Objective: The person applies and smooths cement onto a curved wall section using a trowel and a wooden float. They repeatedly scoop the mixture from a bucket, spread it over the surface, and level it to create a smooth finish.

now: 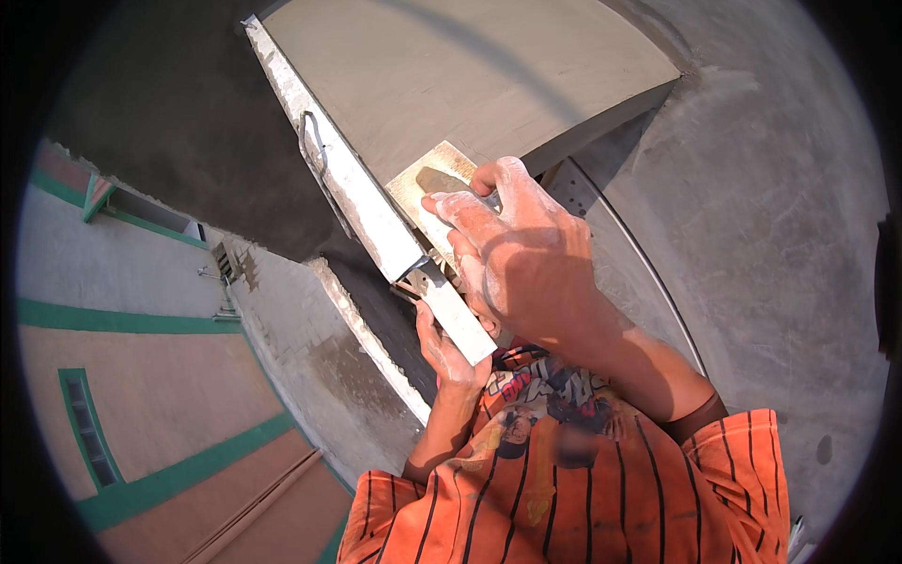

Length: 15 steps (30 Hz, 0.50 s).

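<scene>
My left hand (453, 357) is low in the middle, its fingers wrapped round the near end of a short white board (462, 318). This board lines up with the near end of a long, mortar-stained white plank (352, 169). Just above it, my right hand (526, 240), dusted white, is closed with bent fingers. From its fingertips extends a small grey blade, seemingly a trowel (442, 182); its handle is hidden by the hand. Beneath the blade lies a cream rectangular board (406, 188), partly covered by my right hand. Whether either hand also holds that board, I cannot tell.
A bent metal rod clamp (310, 155) hooks over the long plank. Beyond it spreads a smooth grey plastered slab (470, 70). At right are a grey concrete surface (780, 244) and a curved thin rod (644, 254). A pink and green building (160, 385) stands far down at left.
</scene>
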{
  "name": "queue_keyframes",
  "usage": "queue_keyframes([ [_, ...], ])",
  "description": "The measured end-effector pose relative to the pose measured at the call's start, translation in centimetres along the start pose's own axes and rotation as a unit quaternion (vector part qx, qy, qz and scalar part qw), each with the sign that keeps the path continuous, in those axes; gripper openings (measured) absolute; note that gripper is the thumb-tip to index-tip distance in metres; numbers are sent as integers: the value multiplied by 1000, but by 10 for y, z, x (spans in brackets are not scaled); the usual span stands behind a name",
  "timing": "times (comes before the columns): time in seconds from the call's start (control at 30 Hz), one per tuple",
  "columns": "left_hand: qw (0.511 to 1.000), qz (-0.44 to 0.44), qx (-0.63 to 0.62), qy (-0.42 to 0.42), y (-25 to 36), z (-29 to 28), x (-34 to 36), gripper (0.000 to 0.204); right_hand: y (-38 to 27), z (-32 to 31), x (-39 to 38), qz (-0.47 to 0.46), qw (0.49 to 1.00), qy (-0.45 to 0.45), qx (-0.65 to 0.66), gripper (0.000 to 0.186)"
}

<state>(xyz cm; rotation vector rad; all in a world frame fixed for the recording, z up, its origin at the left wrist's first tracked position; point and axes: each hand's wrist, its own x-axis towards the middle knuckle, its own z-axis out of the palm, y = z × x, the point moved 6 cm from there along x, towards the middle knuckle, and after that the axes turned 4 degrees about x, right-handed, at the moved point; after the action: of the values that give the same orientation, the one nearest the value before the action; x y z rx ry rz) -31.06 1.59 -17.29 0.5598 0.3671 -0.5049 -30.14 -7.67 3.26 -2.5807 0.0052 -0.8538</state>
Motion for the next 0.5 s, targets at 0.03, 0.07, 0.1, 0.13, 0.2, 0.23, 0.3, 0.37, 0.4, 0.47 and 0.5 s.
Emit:
queue_keyframes([
  [0.03,998,9,26,-55,4,5,-5,51,6,3,7,-1,1000,1,-10,28],
  [0.07,997,2,25,-66,3,4,-4,52,13,7,16,-2,1000,2,-20,27],
  [0.1,997,-8,25,-78,0,-1,-1,54,23,11,26,25,998,6,-64,25],
  [0.13,996,-15,26,-89,-1,-3,-1,55,29,7,31,31,997,21,-67,25],
  [0.2,996,-9,27,-85,0,-4,-2,57,40,-5,35,39,995,50,-72,25],
  [0.23,996,-2,27,-84,-1,-6,-1,57,36,-11,31,21,997,54,-55,26],
  [0.3,997,-8,12,-75,-3,-9,1,57,23,-18,14,16,999,28,5,28],
  [0.37,999,4,-4,-45,-1,-1,-1,57,12,-15,-2,4,999,5,37,31],
  [0.4,999,4,-1,-43,-1,-1,0,57,12,-10,-3,-5,999,-4,31,31],
  [0.47,999,1,14,-52,-1,-8,2,58,13,-2,-5,-23,999,-21,20,31],
  [0.5,998,1,25,-62,-1,-11,3,58,20,0,3,-24,999,-15,24,30],
])
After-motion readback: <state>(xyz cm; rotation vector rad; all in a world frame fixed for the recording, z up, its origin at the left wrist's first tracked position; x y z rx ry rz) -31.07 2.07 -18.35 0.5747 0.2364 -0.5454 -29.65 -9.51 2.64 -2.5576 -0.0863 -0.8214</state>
